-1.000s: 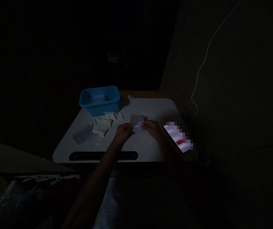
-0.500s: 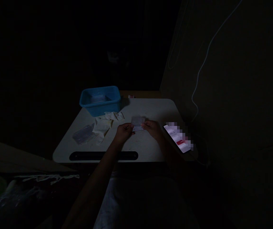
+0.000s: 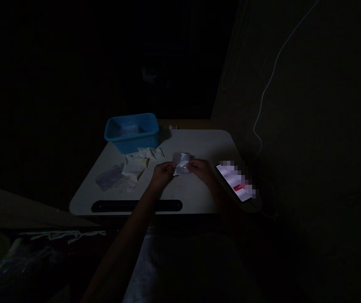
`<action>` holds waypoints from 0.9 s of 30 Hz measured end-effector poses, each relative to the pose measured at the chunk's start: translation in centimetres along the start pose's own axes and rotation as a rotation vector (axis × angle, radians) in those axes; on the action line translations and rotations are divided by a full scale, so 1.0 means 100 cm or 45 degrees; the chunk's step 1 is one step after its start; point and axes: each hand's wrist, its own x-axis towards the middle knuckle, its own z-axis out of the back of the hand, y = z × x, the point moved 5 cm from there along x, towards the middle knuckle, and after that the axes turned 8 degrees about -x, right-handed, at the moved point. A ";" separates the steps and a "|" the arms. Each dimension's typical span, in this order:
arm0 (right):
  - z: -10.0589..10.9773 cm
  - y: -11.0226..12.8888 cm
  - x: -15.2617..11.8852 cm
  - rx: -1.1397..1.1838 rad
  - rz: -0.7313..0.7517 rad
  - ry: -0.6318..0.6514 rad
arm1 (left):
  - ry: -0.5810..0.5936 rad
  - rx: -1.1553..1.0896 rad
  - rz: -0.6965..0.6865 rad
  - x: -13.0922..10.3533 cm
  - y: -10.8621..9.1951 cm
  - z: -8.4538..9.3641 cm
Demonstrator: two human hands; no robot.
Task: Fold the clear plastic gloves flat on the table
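Note:
A small clear plastic bag is stretched between my two hands over the middle of the white table. My left hand pinches its left edge, and the fingers of my right hand are closed on its right edge. Light glints off the film; whether anything lies inside it I cannot tell. To the left of my left hand lies a crumpled whitish cloth or paper. Beyond that rests a flat stack of clear plastic bags.
At the back left of the table stands a blue plastic basin with clear plastic inside. A lit phone lies at the right edge. A black slot runs along the front. A white cable hangs by the right wall.
The plastic bag has tilted slightly between my hands and now catches a bright reflection. Both hands keep nearly the same place and grip.

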 end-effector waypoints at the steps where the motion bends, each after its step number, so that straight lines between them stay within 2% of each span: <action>1: 0.000 0.001 0.000 0.014 -0.006 0.003 | 0.012 0.011 -0.004 0.000 0.001 0.000; 12: 0.004 0.001 -0.001 -0.033 0.029 -0.068 | 0.004 0.016 -0.020 -0.001 -0.002 -0.001; 23: 0.003 0.004 -0.001 -0.047 0.051 -0.037 | -0.082 -0.155 0.045 -0.001 -0.001 0.000; 27: 0.001 0.004 -0.001 -0.013 0.007 0.000 | -0.089 -0.118 0.041 -0.001 0.000 0.001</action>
